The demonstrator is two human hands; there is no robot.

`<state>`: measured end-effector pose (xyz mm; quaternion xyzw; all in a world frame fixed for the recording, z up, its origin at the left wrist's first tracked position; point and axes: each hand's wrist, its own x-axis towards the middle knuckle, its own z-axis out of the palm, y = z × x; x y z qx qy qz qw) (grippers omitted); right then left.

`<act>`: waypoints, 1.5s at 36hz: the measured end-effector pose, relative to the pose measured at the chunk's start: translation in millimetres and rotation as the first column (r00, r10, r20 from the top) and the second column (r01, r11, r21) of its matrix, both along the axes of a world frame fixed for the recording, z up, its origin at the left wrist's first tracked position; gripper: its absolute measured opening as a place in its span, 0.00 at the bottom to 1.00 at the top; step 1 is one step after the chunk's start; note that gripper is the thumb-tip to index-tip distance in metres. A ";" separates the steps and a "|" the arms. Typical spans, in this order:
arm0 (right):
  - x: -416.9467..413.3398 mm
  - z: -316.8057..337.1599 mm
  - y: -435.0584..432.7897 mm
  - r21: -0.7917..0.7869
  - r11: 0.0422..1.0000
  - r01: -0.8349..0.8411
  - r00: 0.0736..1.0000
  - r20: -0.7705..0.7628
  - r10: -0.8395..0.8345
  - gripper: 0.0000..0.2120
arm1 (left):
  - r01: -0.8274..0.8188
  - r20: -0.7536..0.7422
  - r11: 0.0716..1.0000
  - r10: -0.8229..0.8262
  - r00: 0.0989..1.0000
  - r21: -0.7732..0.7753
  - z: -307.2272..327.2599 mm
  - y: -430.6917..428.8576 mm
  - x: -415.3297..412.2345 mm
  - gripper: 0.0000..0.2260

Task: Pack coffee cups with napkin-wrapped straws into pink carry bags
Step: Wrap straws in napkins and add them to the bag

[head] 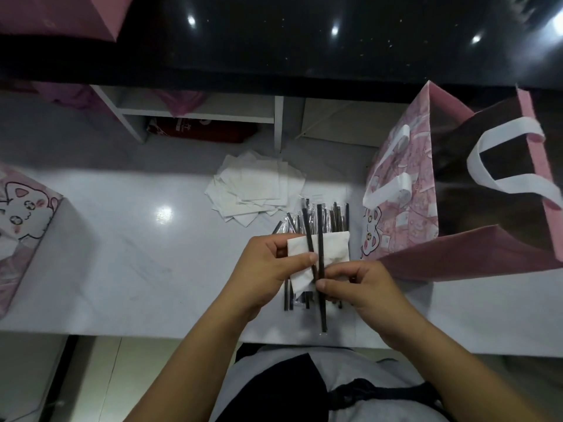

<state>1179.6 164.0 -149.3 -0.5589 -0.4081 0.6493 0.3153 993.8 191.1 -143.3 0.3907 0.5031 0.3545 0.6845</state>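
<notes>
My left hand (265,269) holds a white napkin (332,251) above the white counter (137,254), its thumb pressing a black straw against the napkin. My right hand (359,287) pinches a second black straw (321,269) that lies upright across the napkin and sticks out below my fingers. Under both hands lies a pile of several wrapped black straws (323,219). A loose stack of white napkins (256,190) is just behind it. To the right an open pink carry bag (405,190) with white handles stands on the counter, its inside dark.
Another pink cat-print bag (21,220) sits at the left edge. A third pink bag (70,13) rests on the raised black counter (304,41) at the back. White shelving (198,111) lies beneath that counter. The white counter's front edge runs just below my wrists.
</notes>
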 end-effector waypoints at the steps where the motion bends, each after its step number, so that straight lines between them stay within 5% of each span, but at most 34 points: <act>1: 0.2 0.1 0.5 0.004 1.000 -0.017 1.000 0.005 0.017 0.04 | -0.004 -0.009 1.000 0.004 1.000 -0.004 -0.8 0.5 -0.2 0.06; 13: -4.9 4.0 4.1 -0.056 0.986 -0.155 0.987 0.031 0.157 0.06 | -0.040 -0.060 0.998 0.037 0.998 -0.049 -3.8 -1.2 -4.1 0.07; 22: -7.9 1.1 6.3 -0.035 0.995 -0.090 0.989 0.115 0.094 0.04 | -0.059 -0.057 0.998 0.056 0.997 -0.036 -2.8 -1.5 -6.1 0.05; 27: -5.0 2.4 6.7 0.009 1.000 0.005 0.984 0.177 -0.006 0.26 | -0.133 0.025 0.989 0.135 0.990 -0.068 -0.7 -1.4 -8.5 0.06; 30: -4.0 3.1 8.0 -0.052 0.999 -0.005 0.999 0.046 0.007 0.35 | -0.173 0.106 0.978 0.186 0.977 -0.118 0.8 0.1 -9.5 0.10; 33: -6.8 5.5 7.3 -0.145 0.989 -0.002 0.977 -0.209 -0.029 0.22 | -0.205 0.197 0.965 0.236 0.952 -0.164 0.1 1.5 -9.5 0.14; 40: -15.5 4.5 2.6 -0.114 0.967 0.228 0.951 -0.188 -0.246 0.09 | -0.309 0.211 0.933 0.345 0.915 -0.187 -2.3 0.8 -7.5 0.11; 54: -13.5 3.5 -4.3 -0.019 0.928 0.371 0.913 -0.175 -0.369 0.14 | -0.222 0.253 0.943 0.285 0.925 -0.250 -13.9 -1.5 -12.3 0.11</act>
